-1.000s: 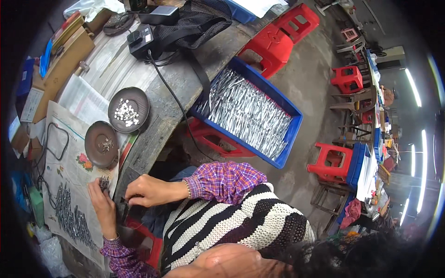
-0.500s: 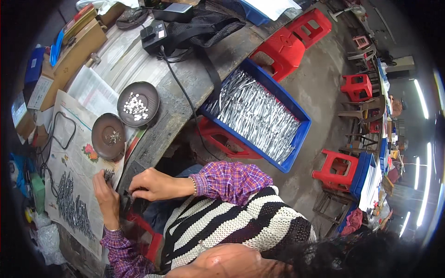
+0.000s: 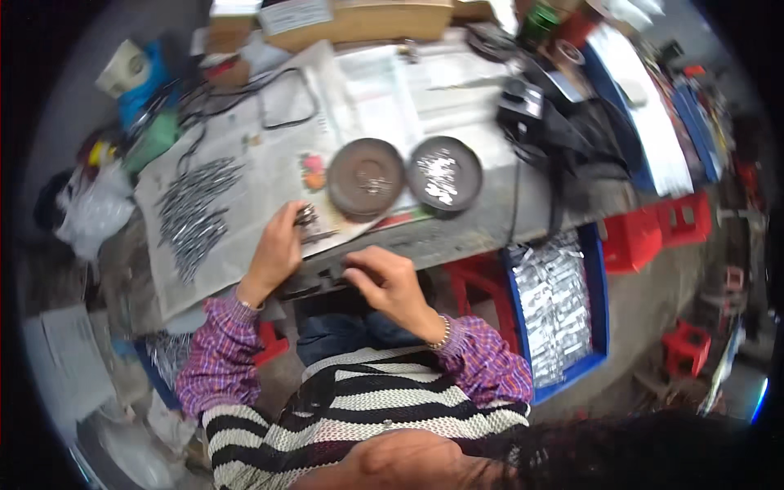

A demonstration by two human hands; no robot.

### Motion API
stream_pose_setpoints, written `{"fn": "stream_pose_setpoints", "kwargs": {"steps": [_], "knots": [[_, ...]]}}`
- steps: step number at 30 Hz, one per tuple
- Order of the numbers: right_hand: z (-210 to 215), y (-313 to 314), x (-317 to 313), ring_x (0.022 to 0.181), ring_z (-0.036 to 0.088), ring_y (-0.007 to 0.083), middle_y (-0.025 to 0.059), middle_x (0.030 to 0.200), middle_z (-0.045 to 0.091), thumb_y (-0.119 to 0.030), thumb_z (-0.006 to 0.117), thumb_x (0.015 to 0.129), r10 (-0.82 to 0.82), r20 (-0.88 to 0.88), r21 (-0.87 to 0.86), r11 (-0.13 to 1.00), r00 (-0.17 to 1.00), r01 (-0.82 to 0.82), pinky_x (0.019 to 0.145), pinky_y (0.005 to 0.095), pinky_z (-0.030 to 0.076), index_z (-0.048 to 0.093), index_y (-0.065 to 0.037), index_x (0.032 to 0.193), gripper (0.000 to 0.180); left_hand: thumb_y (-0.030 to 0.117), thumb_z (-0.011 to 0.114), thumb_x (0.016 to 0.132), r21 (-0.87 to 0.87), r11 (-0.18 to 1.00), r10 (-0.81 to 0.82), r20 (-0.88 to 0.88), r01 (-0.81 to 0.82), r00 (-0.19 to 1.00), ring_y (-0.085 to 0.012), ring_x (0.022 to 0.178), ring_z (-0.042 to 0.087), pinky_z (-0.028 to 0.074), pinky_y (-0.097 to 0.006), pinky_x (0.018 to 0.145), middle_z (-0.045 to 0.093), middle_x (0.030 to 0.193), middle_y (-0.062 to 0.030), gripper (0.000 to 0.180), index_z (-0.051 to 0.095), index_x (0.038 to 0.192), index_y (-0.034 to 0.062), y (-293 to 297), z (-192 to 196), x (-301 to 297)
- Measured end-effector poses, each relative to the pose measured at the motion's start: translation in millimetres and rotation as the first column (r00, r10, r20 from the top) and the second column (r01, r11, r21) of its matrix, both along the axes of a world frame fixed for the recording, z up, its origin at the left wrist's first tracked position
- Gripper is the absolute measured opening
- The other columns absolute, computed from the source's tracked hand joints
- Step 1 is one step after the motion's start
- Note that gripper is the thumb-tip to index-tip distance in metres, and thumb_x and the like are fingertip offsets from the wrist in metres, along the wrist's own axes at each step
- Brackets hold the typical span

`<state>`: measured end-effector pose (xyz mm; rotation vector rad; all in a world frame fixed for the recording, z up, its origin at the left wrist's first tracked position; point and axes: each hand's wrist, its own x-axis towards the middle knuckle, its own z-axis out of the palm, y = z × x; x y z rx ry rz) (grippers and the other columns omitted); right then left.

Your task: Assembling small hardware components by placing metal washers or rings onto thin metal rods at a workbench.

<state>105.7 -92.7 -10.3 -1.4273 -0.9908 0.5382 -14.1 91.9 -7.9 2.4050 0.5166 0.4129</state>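
Observation:
My left hand (image 3: 276,251) is closed around a small bundle of thin dark metal pieces (image 3: 306,216) at the table's front edge. To its right, my right hand (image 3: 394,287) has its fingers curled together over the edge; a small dark thing may be between them, too blurred to name. Just beyond the hands stand two round dishes. The brown dish (image 3: 341,175) has a few small metal bits in it. In the dark dish (image 3: 468,186) beside it lie many small shiny pieces. A pile of slim grey metal strips (image 3: 196,208) rests on newspaper to the left.
A blue crate (image 3: 603,302) full of shiny metal strips is at the right, by red stools (image 3: 629,237). A black device with a cable (image 3: 519,102) and a dark bag (image 3: 600,135) lie on the table's right side. Cardboard boxes (image 3: 359,24) line the back. Plastic bags (image 3: 98,196) sit far left.
The view has swung to the left, so the table now lies straight ahead. My right hand has come slightly away from the left one; the left still holds its bundle.

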Motion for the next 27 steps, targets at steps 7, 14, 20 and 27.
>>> {"fn": "stream_pose_setpoints", "kwargs": {"steps": [7,14,20,27], "knots": [[-11,55,-9,0.116,0.049,0.0368,0.023,0.131,0.047,-0.006,0.066,0.078,0.15,0.083,0.038,0.987,0.985,-0.153,0.095,0.0391,0.041,0.028,0.004,0.139,0.073,0.001,0.046,0.092,-0.686,0.72,0.246,0.393,0.105,0.886,-0.0074,0.091,0.05,0.041,-0.023,0.083,0.052,0.1,-0.0015,0.023,0.045,0.115,0.0025,-6,15,8],[-24,91,-20,0.118,0.047,0.0385,0.0255,0.134,0.042,-0.002,0.06,0.079,0.214,0.078,0.046,0.975,0.974,-0.218,0.097,0.0399,0.039,0.016,0.004,0.142,0.077,0.004,0.054,0.087,-0.727,0.67,0.3,0.452,0.151,0.84,-0.0128,0.096,0.051,0.04,-0.026,0.089,0.052,0.105,-0.0066,0.032,0.044,0.117,0.0002,-11,13,1],[-24,93,-21,0.093,0.06,0.0327,0.0221,0.1,0.058,0.001,0.05,0.085,0.171,-0.024,0.069,0.983,0.985,-0.169,0.081,0.0366,0.047,0.033,0.001,0.134,0.051,0.001,0.057,0.08,-0.604,0.769,0.194,0.532,0.208,0.824,-0.0184,0.111,0.048,0.036,-0.03,0.095,0.051,0.116,-0.011,0.044,0.043,0.121,-0.0009,-8,25,8],[-24,84,-14,0.079,0.053,0.0093,0.0028,0.087,0.055,-0.002,0.044,0.095,0.202,-0.4,0.097,0.979,0.894,-0.178,0.075,0.0238,0.045,0.045,0.001,0.12,0.026,-0.001,0.061,0.074,-0.305,0.934,0.225,0.101,-0.185,0.969,-0.0181,0.096,0.056,0.042,-0.031,0.084,0.061,0.096,-0.0066,0.026,0.058,0.1,0.0018,-1,21,-30]]}}
